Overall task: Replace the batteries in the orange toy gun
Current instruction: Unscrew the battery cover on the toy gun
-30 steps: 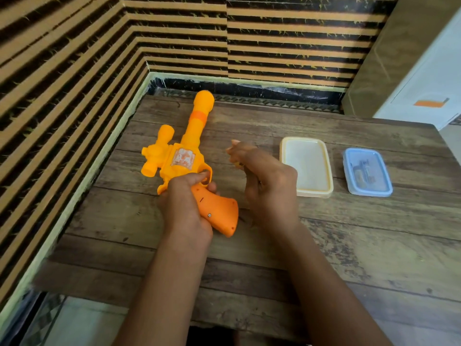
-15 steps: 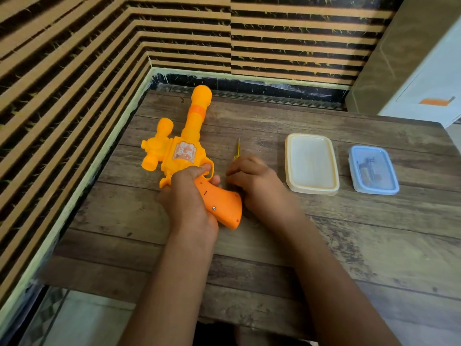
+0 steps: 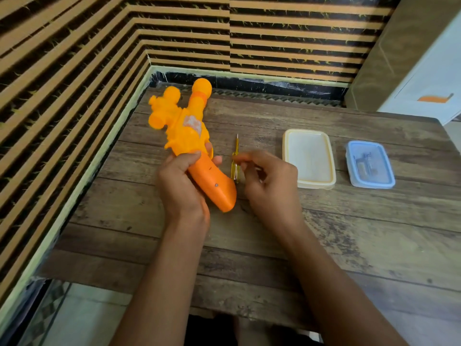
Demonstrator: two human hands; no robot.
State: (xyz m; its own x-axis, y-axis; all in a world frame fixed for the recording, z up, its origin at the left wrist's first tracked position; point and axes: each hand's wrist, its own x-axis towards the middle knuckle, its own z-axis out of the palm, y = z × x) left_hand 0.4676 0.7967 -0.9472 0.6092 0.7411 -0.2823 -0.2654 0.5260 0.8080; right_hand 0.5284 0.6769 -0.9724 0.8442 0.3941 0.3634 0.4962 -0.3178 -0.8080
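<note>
My left hand [image 3: 182,186] gripped the orange toy gun [image 3: 192,143] by its handle, tilted above the table [image 3: 349,245]; my right hand [image 3: 270,181], loosely curled and empty, hovered beside the yellow screwdriver [image 3: 235,163]; I judged a nudge might roll it away.

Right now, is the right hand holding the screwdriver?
No, the screwdriver lies on the table, and the right hand is beside it, fingers loose.

Orange toy gun [image 3: 193,143]: yellow-orange body w/ round-tipped barrel pointing away, darker orange handle toward person, small screw on handle side. Tilted, held above worktop [image 3: 349,233] near left edge. Yellow-handled screwdriver [image 3: 235,163] flat on worktop just right of handle.
</note>
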